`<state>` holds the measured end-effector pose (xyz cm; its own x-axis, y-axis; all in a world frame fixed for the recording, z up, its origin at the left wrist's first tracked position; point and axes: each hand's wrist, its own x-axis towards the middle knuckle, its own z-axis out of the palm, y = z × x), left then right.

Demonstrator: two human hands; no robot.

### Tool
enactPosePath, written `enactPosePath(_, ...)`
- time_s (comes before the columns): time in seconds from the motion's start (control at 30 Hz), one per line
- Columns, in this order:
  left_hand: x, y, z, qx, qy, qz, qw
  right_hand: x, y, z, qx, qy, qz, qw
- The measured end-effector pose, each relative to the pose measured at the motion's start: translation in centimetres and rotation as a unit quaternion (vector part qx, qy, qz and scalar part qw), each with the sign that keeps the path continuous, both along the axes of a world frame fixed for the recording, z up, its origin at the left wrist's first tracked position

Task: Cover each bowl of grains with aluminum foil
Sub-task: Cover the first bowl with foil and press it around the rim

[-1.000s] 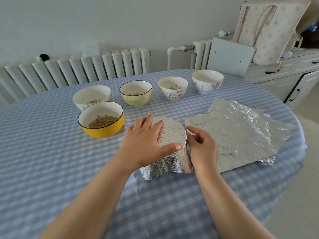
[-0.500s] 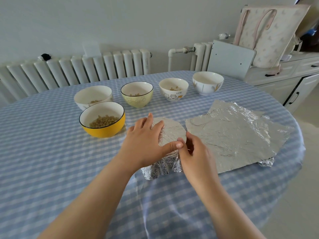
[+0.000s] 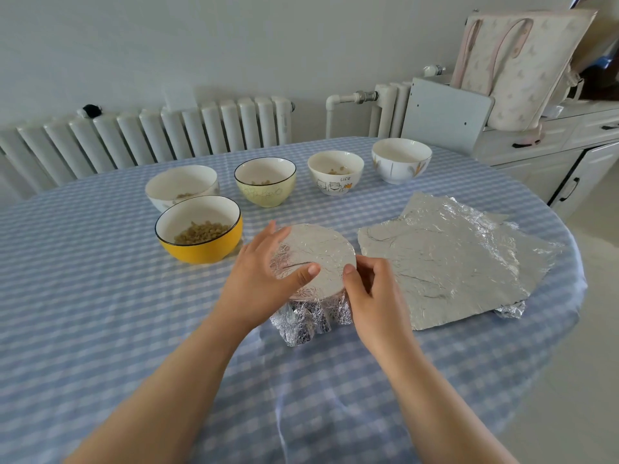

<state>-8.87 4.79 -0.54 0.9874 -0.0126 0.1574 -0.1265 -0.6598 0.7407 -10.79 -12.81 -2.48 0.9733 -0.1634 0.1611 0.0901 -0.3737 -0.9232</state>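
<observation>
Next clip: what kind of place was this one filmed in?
Most likely a home dining or kitchen area. A round table with a blue-and-white checked cloth stands beside white ribbed wall radiators, with white drawer cabinets at the right and a pale fabric tote bag on top.

A tablecloth in pale blue and white checks. Under the fingers of the left hand, a bowl wrapped in shiny, crinkled silver foil. Just beyond the right hand's fingertips, flat silver foil sheets, wrinkled. Past the left fingers, a yellow bowl with a black rim and white inside, holding tan grains. Farther off, a white bowl; a pale yellow-green bowl with a dark rim; a white bowl with small cartoon cats; a white bowl with golden leaf marks. Behind, a white radiator and a cream bag with pink handles.
</observation>
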Motion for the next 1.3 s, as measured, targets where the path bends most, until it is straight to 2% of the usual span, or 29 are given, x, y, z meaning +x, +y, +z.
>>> enactPosePath(0.1, 0.0, 0.2, -0.6, -0.108, -0.007, -0.004, 0.994, -0.2, 0.3, -0.4, 0.015, -0.014, -0.002, 1.0)
enactPosePath(0.23, 0.1, 0.3, -0.8, -0.146, -0.006, -0.029, 0.989, -0.3, 0.4, -0.9, 0.022, -0.012, 0.002, 1.0)
enactPosePath(0.53, -2.0, -0.7, -1.1, -0.01, -0.062, 0.031, 0.998, 2.2, -1.2, -0.5, -0.005, 0.001, 0.061, 0.998)
enactPosePath(0.87, -2.2, -0.6, -0.6, -0.019, -0.032, 0.038, 0.999, 1.7, -1.9, -2.5, 0.174, -0.007, 0.098, 0.98)
enactPosePath(1.13, -2.2, -0.7, -0.5, -0.03, -0.038, 0.043, 0.998, 1.9, -1.0, -2.8, 0.138, -0.007, 0.031, 0.99)
enactPosePath(1.3, -2.1, -0.6, -0.8, -0.025, -0.04, 0.043, 0.998, 1.6, 0.0, -2.8, 0.053, -0.037, -0.018, 0.998)
